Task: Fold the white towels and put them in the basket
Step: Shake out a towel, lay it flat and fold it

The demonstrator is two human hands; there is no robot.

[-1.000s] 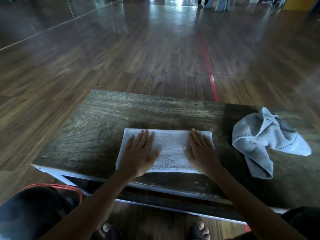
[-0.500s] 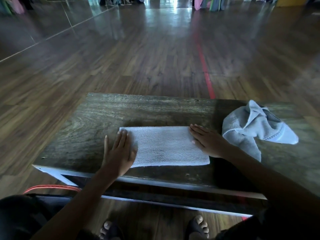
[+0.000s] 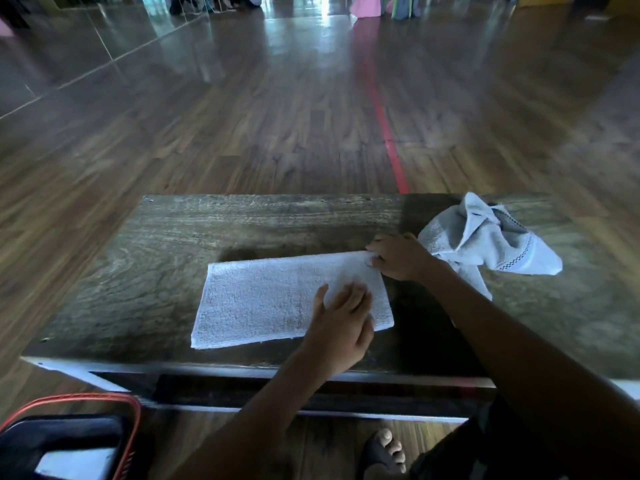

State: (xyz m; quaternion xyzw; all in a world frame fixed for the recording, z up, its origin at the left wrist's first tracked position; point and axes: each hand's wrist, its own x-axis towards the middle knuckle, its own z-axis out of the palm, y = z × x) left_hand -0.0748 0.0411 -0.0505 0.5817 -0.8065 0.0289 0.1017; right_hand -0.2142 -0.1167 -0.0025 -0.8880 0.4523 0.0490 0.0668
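Note:
A white towel point(image 3: 263, 299), folded into a long strip, lies flat on the wooden table point(image 3: 166, 244). My right hand point(image 3: 398, 256) pinches the strip's far right corner. My left hand point(image 3: 341, 322) has crossed over and grips the strip's near right edge, fingers curled on the cloth. A second white towel point(image 3: 485, 237), crumpled, lies on the table just right of my right hand. The basket point(image 3: 86, 400), red-rimmed and dark inside, stands on the floor at the lower left.
The table's near edge point(image 3: 242, 367) runs just below the towel. My bare foot point(image 3: 386, 448) rests on the wooden floor under the table. A red line point(image 3: 384, 126) crosses the floor beyond the table.
My left hand moved from the strip's left end across to its right end. My right hand shifted from lying flat on the right end to pinching the far right corner.

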